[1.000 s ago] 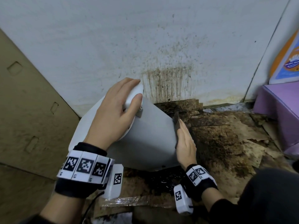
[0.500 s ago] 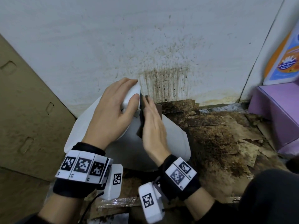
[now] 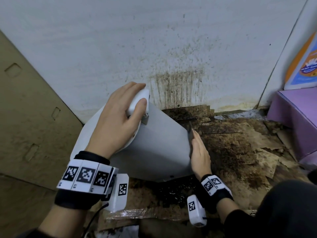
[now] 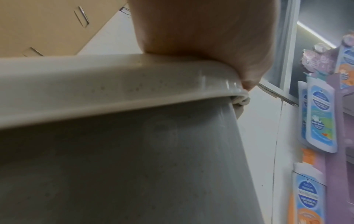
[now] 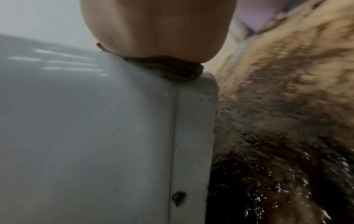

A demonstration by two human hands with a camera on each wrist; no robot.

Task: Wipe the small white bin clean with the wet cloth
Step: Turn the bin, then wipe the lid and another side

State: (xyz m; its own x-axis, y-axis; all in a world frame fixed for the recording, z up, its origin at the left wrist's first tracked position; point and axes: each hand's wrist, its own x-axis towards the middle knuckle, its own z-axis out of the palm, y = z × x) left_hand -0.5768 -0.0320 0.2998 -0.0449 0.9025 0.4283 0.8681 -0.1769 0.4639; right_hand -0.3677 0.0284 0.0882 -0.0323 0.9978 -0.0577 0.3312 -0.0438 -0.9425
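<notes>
The small white bin (image 3: 159,148) leans tilted on the floor, its lid end toward the wall. My left hand (image 3: 118,121) grips the lid's rim (image 4: 95,87) from above, with the thumb curled over its right edge. My right hand (image 3: 199,152) lies flat, fingers straight, against the bin's right side wall. Under that palm is the dark wet cloth (image 3: 190,134), pressed onto the wall. The right wrist view shows the brown cloth (image 5: 172,69) squeezed between my palm and the bin's corner (image 5: 191,121). Most of the cloth is hidden by the hand.
A white wall (image 3: 171,48) with brown streaks stands right behind the bin. Soiled, torn cardboard (image 3: 240,152) covers the floor, with a wet dark patch (image 3: 175,191) below the bin. A cardboard sheet (image 3: 30,117) leans at the left; a purple box (image 3: 295,121) stands at the right.
Half a second ago my right hand held the cloth on top of the bin beside the left hand. It has slid back down to the right side wall. The left hand kept its grip.
</notes>
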